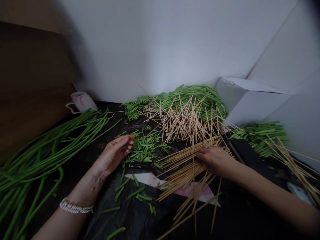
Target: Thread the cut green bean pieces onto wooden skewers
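On the far left, long green stalks (50, 150) lie in a loose heap, and a white mug (84, 102) is behind them. Next comes the left hand (113, 155), raised beside the short green pieces (143, 148); its fingers are half curled, no held thing can be seen, and I cannot tell if thumb and finger touch. Between the two hands and farther back is the big green pile (195, 96), with many thin sticks reaching forward from it. In front of this pile, the right hand (216, 160) has its fingers bent down on the loose wooden sticks (180, 180); whether they are closed on one is hidden. The step in hand seems to be picking among these sticks. Since they lie close and cross each other, taking a single one would call for a small, careful pinch, and the left hand would need a green piece ready. To the right of the right hand are a white box (245, 98), farther back, and another green bunch (261, 135) with sticks.
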`<action>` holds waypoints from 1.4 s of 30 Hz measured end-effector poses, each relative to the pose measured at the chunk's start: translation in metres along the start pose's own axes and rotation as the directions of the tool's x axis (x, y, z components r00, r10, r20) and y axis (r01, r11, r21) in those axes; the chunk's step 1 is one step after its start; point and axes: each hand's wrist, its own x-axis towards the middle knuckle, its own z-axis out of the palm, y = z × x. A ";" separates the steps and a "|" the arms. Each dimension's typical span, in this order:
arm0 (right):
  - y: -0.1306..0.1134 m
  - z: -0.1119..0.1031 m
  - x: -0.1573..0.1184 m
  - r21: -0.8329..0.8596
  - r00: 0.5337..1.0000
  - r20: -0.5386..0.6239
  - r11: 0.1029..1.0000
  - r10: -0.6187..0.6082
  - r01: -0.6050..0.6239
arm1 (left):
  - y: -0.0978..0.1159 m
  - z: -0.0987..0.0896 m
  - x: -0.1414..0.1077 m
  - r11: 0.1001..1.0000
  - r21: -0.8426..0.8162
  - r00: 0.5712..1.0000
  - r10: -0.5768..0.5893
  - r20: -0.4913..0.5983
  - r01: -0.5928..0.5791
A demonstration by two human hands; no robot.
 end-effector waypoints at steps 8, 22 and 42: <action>-0.011 -0.009 0.007 0.065 0.995 -0.100 0.998 0.003 0.003 | -0.001 0.000 0.001 1.000 0.001 1.000 -0.003 -0.005 0.003; -0.026 -0.005 0.023 0.028 0.990 -0.023 0.990 -0.138 0.139 | -0.002 0.000 0.001 1.000 0.003 1.000 -0.003 -0.008 0.003; -0.042 -0.066 0.042 0.371 0.949 -0.314 0.915 -0.037 0.159 | -0.003 -0.004 0.002 1.000 0.007 1.000 0.021 0.020 -0.021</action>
